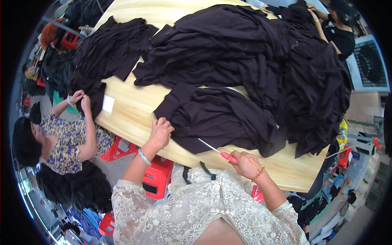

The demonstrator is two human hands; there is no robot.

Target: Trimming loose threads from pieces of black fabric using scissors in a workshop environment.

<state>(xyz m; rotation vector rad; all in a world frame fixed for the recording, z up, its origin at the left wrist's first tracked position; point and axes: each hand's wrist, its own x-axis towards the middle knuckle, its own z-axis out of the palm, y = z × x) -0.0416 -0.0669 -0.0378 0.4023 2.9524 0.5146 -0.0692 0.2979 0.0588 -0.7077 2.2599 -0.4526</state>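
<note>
Garments (216, 45) crowd the table (130, 100), left hand (161, 132) touching one (grip unclear), right hand (246, 165) clutching red-handled tool (228, 158).

Dark purple-black garments (220, 116), pink-red tool handle (227, 157)

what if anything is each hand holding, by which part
Right hand: a thin metal-shafted tool, by its pinkish-red handle. Left hand: fingers beside a dark cloth garment; whether they grip it cannot be told.

A pale wood-grain table (131, 116) carries heaped dark garments (212, 45) and a white slip (108, 104).
</note>
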